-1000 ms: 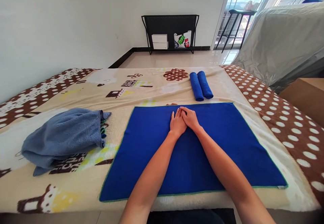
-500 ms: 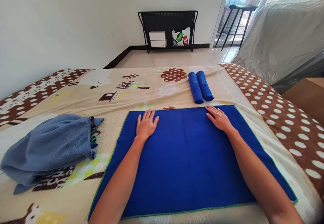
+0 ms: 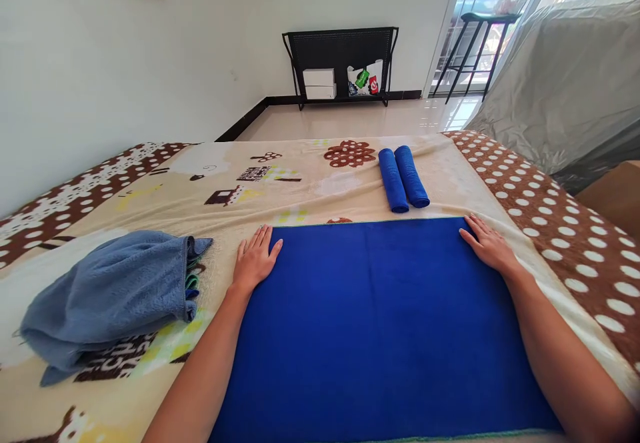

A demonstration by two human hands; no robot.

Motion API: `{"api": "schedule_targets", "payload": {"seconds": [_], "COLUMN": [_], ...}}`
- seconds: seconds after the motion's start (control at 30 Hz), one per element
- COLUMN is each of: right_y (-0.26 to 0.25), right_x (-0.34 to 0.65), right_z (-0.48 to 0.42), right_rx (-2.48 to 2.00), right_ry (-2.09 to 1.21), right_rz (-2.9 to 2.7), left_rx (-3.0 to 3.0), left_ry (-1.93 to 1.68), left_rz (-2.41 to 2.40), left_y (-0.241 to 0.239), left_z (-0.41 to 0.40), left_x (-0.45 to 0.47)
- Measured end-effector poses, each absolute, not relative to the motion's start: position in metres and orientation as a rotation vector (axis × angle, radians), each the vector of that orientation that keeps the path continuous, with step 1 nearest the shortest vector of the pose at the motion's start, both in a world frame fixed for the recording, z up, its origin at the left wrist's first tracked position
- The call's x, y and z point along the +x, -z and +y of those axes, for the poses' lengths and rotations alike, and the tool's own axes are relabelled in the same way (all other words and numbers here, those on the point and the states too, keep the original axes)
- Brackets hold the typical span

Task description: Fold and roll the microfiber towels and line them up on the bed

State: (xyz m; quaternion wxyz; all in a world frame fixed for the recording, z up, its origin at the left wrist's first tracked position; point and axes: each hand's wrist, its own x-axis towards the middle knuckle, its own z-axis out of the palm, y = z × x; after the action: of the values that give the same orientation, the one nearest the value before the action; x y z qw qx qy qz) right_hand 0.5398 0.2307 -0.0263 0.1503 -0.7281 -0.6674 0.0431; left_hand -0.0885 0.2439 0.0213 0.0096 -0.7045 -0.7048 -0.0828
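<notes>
A blue towel (image 3: 373, 323) with green stitched edges lies spread flat on the patterned blanket (image 3: 300, 189). At its far left corner my left hand (image 3: 255, 256) rests palm down, fingers stretched out, partly off the cloth. My right hand (image 3: 487, 243) lies flat over the far right corner, its fingers extended too. Neither hand grips anything. Beyond the towel's far edge two rolled blue towels (image 3: 404, 177) lie side by side. Both forearms cover the towel's side edges.
A heap of grey-blue cloth (image 3: 110, 296) lies to the left, with green and blue edges showing at its end. Past the bed stand a black rack (image 3: 343, 49) and a black stool (image 3: 480, 36). Plastic-covered furniture (image 3: 575, 76) and a cardboard box (image 3: 613, 193) are at the right.
My hands have slid apart along the towel's far edge, the left one outward to the left corner and the right one to the right corner. The view has shifted slightly.
</notes>
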Motion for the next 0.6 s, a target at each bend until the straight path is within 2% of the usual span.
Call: {"api": "schedule_targets", "payload": {"seconds": [0.33, 0.6], "right_y": [0.014, 0.018], "right_x": [0.534, 0.512], "right_z": [0.213, 0.088], "right_rx": [-1.947, -1.804], "right_ry": [0.066, -0.058], "right_rz": [-1.788, -2.024], "left_rx": [-2.192, -2.465], "left_ry": [0.394, 0.262], "left_rz": [-2.121, -1.918], "left_y": [-0.035, -0.032], "left_z": [0.231, 0.100], "left_x": [-0.086, -0.100]}}
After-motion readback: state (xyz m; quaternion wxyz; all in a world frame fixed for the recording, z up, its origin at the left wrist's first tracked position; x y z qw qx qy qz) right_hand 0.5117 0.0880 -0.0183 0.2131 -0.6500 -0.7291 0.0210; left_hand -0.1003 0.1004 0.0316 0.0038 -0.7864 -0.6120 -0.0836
